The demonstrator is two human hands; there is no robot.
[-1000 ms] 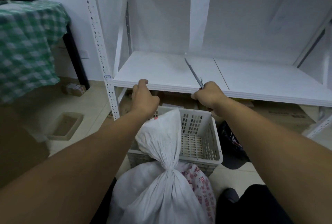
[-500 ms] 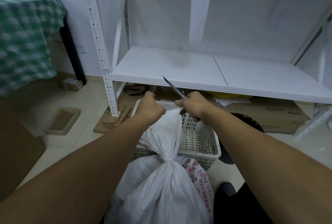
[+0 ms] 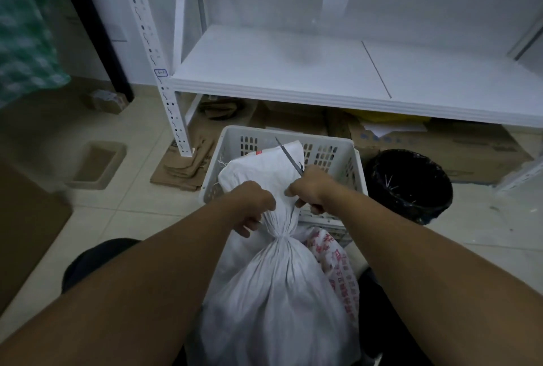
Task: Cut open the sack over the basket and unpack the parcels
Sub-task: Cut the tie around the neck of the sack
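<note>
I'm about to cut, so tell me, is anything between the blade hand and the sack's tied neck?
Nothing visible. The right hand, holding the blade, sits at the sack just above the tie; the left hand grips the neck beside it.

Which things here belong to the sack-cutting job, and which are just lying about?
In the job: sack, basket, blade, left hand gripping the sack's neck, right hand holding the blade.
Lying about: bin, shelf, flattened cardboard, tray, small box.
</note>
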